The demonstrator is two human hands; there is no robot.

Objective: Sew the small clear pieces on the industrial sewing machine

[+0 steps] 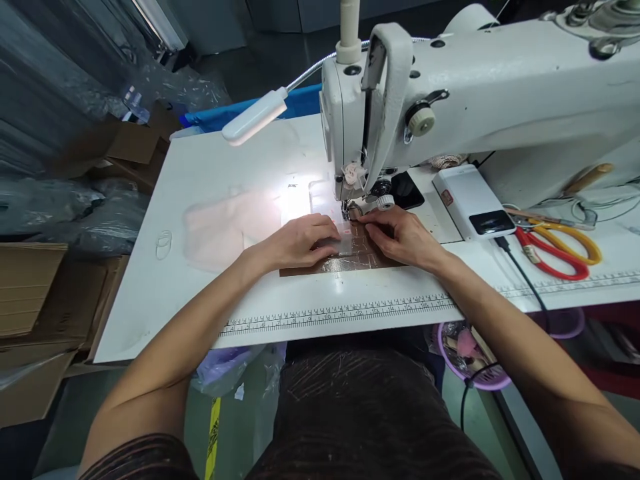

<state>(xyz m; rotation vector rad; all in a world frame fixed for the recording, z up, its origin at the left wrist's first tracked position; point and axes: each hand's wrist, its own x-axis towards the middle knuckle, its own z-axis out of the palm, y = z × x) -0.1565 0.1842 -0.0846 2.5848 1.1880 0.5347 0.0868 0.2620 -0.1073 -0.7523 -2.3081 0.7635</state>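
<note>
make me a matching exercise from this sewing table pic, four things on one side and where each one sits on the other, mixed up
Things:
1. brown fabric piece
2. scissors
3. lamp
4. purple basket

Places:
A. below the table edge, on the right
B. under both hands at the needle
C. above the tabletop, left of the machine head
D. on the table, right of the white box

Pairs: 1-B, 2-D, 3-C, 4-A

The left hand and right hand press flat on the fabric.
</note>
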